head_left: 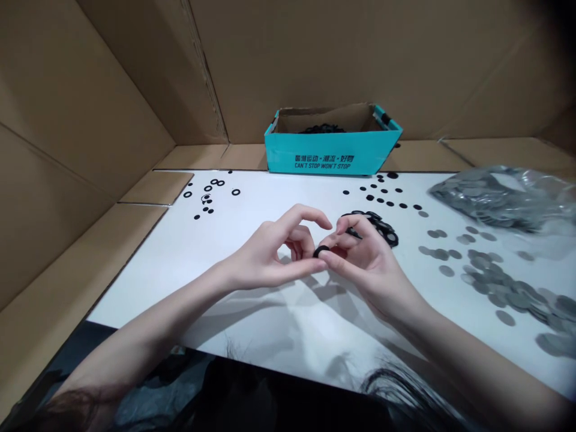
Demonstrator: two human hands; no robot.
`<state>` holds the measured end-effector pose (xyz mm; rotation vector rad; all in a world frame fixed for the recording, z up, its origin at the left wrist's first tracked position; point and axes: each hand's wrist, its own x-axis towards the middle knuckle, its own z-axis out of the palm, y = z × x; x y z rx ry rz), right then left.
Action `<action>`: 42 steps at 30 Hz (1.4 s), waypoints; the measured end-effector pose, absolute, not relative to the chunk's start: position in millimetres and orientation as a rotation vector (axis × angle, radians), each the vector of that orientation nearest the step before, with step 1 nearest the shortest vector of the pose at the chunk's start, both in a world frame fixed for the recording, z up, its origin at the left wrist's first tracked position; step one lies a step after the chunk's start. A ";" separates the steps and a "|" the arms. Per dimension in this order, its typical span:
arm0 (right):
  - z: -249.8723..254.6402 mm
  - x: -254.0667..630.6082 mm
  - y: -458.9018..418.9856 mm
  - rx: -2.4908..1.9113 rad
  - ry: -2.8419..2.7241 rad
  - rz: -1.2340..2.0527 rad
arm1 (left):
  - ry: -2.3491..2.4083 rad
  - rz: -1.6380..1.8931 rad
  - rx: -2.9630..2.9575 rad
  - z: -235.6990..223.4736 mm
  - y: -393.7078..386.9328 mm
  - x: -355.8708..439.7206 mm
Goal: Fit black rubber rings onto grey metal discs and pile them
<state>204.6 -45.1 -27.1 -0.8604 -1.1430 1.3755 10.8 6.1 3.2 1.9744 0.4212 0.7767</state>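
Observation:
A small black rubber ring (pixel 320 251) is pinched between the thumb and fingertips of my right hand (pixel 366 267). My left hand (pixel 265 258) curls beside it, its thumb tip just below the ring and its fingers apart, holding nothing I can see. Behind my right hand, a curved row of overlapping black rings (pixel 380 227) lies close to the fingers, partly hidden by them. I cannot tell whether that row rests on the white table (pixel 252 201) or is held.
Grey metal discs (pixel 488 282) are spread across the right of the table, beside a clear plastic bag of them (pixel 499 198). Small black rings (pixel 211 192) lie scattered at far left. A teal cardboard box (pixel 333 153) holding black rings stands at the back, against cardboard walls (pixel 112 78).

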 end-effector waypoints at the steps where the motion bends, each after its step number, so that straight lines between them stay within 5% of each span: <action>1: -28.5 203.9 -44.9 -0.860 -1.112 1.382 | 0.438 0.800 1.981 1.0 5.4 11.8; 29: -11.0 224.0 -39.2 -1.095 -1.498 0.893 | 0.526 0.733 1.866 -5.8 30.6 -1.0; 35: -1.2 280.2 -21.4 -1.359 -1.616 0.329 | 0.685 0.946 1.847 6.5 50.4 -23.0; 42: -44.3 312.3 -2.1 -1.663 -1.726 0.225 | 0.815 0.980 1.876 18.2 56.7 -37.1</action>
